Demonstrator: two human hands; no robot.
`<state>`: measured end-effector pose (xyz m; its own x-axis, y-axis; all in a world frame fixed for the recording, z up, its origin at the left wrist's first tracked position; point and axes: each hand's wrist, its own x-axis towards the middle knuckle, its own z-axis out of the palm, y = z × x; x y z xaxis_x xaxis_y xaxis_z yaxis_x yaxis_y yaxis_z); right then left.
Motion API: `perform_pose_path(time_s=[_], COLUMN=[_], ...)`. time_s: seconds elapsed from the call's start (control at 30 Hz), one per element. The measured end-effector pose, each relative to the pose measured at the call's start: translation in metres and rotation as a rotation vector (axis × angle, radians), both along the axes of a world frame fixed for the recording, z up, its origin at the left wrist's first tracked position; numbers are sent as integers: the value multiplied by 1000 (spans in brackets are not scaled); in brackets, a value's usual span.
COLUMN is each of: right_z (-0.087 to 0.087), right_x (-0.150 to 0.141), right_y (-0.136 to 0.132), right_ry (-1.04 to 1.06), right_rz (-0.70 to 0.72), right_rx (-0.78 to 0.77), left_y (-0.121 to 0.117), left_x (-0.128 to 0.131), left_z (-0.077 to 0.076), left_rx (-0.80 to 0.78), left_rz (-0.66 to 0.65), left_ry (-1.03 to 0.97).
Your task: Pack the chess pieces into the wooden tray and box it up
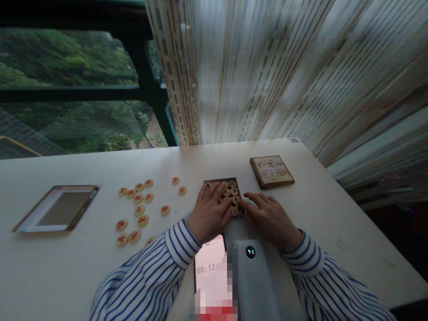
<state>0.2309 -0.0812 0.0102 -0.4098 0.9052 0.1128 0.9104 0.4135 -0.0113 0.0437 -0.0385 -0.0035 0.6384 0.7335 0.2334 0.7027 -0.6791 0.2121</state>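
A small square box (220, 179) on the white table holds black-lettered Chinese chess pieces (233, 191) lying flat in rows. My left hand (210, 214) rests over the box's left and front part, its fingers stretched out on the pieces and hiding several of them. From the right side, my right hand (267, 217) reaches in with its fingers apart. Its index fingertip is at the box's right edge, beside the front right piece (238, 208). Neither hand visibly lifts a piece. Left of the box, red-lettered chess pieces (138, 210) lie scattered on the table.
A printed square box lid (272, 171) lies behind my right hand. Far left is a shallow tray-like frame (72, 189). In front of me, a phone (210, 258) displays a timer, next to a grey device (256, 281) with a small round display. A curtain (234, 80) hangs behind the table.
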Motion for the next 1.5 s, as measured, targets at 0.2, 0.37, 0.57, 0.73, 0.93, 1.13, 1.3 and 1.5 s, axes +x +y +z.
perform_pose_path(time_s=[0.2, 0.37, 0.57, 0.73, 0.93, 1.13, 1.3, 1.5], right_z=[-2, -3, -1, -1, -2, -2, -4, -3], right_x=[-1, -1, -2, -2, -1, -2, -1, -1], right_y=[1, 0, 1, 1, 1, 1, 1, 1], right_ry=[-19, -26, -22, -29, -32, -39, -38, -41], right_rz=[7, 12, 16, 11, 15, 11, 15, 21], right_rx=[9, 7, 0, -14, -1, -8, 17, 17], left_y=[1, 1, 0, 1, 1, 1, 1, 2], left_x=[1, 1, 2, 3, 3, 2, 2, 2], left_z=[-2, -2, -2, -2, -3, -4, -4, -5], left_rx=[1, -10, -19, -22, -9, 13, 16, 8], left_rz=[1, -2, -10, -10, -16, -21, -26, -32], left_ry=[3, -1, -2, 2, 3, -5, -14, -25])
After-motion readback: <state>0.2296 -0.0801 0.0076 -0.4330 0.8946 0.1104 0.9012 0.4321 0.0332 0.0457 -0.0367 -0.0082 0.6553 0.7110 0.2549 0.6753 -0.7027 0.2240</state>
